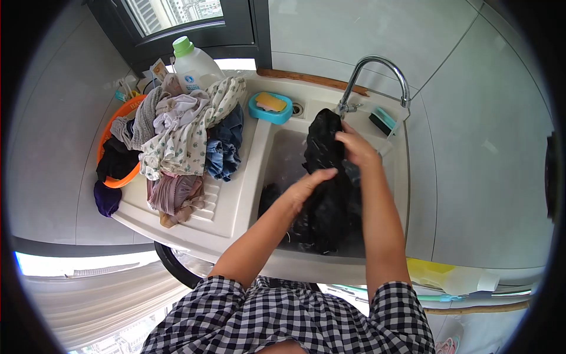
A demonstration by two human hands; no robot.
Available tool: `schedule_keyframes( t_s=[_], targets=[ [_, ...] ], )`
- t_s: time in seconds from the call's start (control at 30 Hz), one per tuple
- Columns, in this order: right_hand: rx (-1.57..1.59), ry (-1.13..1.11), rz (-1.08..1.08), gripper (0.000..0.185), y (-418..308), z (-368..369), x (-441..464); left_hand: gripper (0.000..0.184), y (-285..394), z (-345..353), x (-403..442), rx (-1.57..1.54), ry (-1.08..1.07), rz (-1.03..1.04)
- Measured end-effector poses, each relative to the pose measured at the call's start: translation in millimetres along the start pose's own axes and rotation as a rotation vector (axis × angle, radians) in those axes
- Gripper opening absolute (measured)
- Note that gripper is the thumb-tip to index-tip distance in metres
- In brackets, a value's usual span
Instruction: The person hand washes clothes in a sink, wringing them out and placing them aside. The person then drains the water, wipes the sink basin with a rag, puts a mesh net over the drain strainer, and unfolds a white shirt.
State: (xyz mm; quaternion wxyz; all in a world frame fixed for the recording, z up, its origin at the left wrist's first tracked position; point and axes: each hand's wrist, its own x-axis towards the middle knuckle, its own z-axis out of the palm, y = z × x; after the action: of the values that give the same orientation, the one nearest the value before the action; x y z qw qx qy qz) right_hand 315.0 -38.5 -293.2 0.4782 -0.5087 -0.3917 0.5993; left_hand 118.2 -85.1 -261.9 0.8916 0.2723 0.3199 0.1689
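A wet black garment (326, 192) is bunched lengthwise over the sink basin (255, 177), its lower part in cloudy water. My right hand (356, 146) grips its upper part near the faucet. Lower down on the left side, my left hand (308, 187) holds the garment with the thumb across it; the fingers are partly hidden behind the cloth. More dark cloth lies in the water on both sides.
An orange basket (101, 154) and heaped clothes (177, 130) stand left, before a detergent bottle (197, 66). Behind the basin are a blue soap dish (270, 112), a faucet (377, 59) and a brush (382, 123).
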Motion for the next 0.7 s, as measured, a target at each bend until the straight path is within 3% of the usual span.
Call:
schedule_keyframes(
  t_s=[0.07, 0.1, 0.13, 0.17, 0.23, 0.33, 0.4, 0.5, 0.57, 0.63, 0.7],
  targets=[
    [0.287, -0.061, -0.135, 0.069, 8, -24, -27, 0.065, 7, -16, -2, -0.23, -0.112, 0.018],
    [0.431, -0.092, -0.203, 0.071, 11, -34, -37, 0.066, 8, -15, 2, -0.265, -0.198, 0.2],
    [0.102, 0.008, -0.342, 0.072, 33, -33, -33, 0.068, 8, -13, 5, -0.298, -0.284, 0.378],
    [-0.233, 0.109, -0.474, 0.073, 69, -33, -18, 0.074, 7, -9, -2, -0.464, -0.337, 0.268],
    [-0.312, 0.11, -0.646, 0.074, 82, -21, -5, 0.078, -15, -24, 9, -0.678, -0.459, 0.153],
    [0.476, -0.205, -0.732, 0.073, 22, 29, -8, 0.082, -25, -10, -3, -0.805, -0.612, 0.08],
    [1.015, -0.412, -0.739, 0.072, -1, 48, -5, 0.082, -21, 0, -17, -0.747, -0.613, 0.1],
    [0.928, -0.374, -0.57, 0.06, -13, 20, 0, 0.073, -11, -1, -25, -0.519, -0.432, 0.136],
    [0.718, -0.149, -0.372, 0.048, -29, 18, -8, 0.058, -5, 0, -28, -0.342, -0.226, 0.116],
    [0.564, 0.058, -0.2, 0.031, -54, 27, -16, 0.053, 16, 8, -30, -0.05, -0.228, 0.105],
    [0.295, 0.138, -0.193, 0.031, -62, 29, -12, 0.05, 19, 4, -21, 0.197, -0.16, 0.111]
  ],
)
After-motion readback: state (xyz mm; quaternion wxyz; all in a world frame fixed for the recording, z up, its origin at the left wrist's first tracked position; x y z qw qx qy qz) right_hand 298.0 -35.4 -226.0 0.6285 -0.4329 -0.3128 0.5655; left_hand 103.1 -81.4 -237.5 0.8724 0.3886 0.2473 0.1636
